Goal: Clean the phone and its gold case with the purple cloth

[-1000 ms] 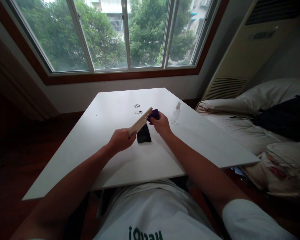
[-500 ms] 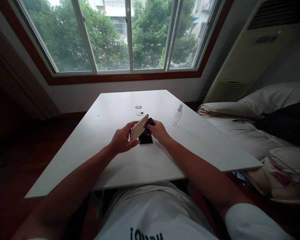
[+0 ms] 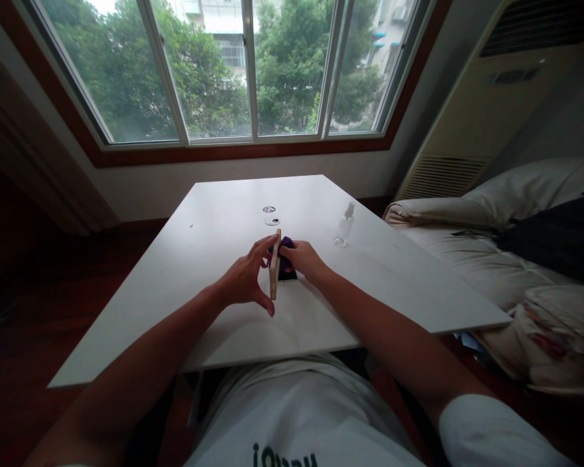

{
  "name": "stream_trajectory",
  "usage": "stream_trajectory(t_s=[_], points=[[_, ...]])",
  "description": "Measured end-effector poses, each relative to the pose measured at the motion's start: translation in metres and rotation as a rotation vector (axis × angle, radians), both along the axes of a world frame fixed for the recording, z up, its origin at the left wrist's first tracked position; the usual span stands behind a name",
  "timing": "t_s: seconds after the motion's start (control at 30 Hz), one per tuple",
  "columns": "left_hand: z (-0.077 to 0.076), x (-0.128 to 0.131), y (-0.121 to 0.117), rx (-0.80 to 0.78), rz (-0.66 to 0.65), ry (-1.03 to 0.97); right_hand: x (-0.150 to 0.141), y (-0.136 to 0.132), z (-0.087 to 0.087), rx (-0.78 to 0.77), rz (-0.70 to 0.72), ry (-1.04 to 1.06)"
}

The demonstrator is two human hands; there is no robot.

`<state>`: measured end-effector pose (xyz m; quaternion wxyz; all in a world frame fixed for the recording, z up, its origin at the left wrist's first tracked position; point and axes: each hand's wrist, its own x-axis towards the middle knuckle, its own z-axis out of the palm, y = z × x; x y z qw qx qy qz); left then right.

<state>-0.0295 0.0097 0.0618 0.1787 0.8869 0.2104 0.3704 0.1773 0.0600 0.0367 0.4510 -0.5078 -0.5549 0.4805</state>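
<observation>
In my left hand (image 3: 246,277) a beige phone case (image 3: 274,275) stands on edge, seen nearly side-on, gripped between the fingers and the outstretched thumb. My right hand (image 3: 307,259) pinches a bunched purple cloth (image 3: 287,244) against the right side of the case. Some of the cloth shows beyond the case's far edge, near my left fingertips. Under the cloth and case, a black phone (image 3: 287,275) lies flat on the white table (image 3: 175,305); most of it is covered.
Two small round items, a patterned disc (image 3: 269,209) and a pale disc (image 3: 272,221), lie farther back on the table. A clear spray bottle (image 3: 344,226) stands to the right. Beyond the table's right edge is a sofa (image 3: 438,246) with dark fabric on it.
The phone case has turned from a slant to nearly upright and edge-on. My left thumb has stretched down toward me, and the cloth stays against the case.
</observation>
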Motion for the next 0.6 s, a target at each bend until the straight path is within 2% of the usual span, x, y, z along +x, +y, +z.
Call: stream_trajectory(t_s=[0.23,0.4,0.6], points=[[-0.009,0.003,0.006,0.118,0.148,0.056,-0.003,0.0,-0.005,0.005,0.047,-0.016],[-0.009,-0.001,0.006,0.042,0.201,0.063,-0.006,-0.007,-0.006,0.091,0.131,-0.117],[-0.015,-0.004,0.009,-0.041,0.184,-0.033,-0.005,-0.009,-0.004,0.245,0.106,-0.288]])
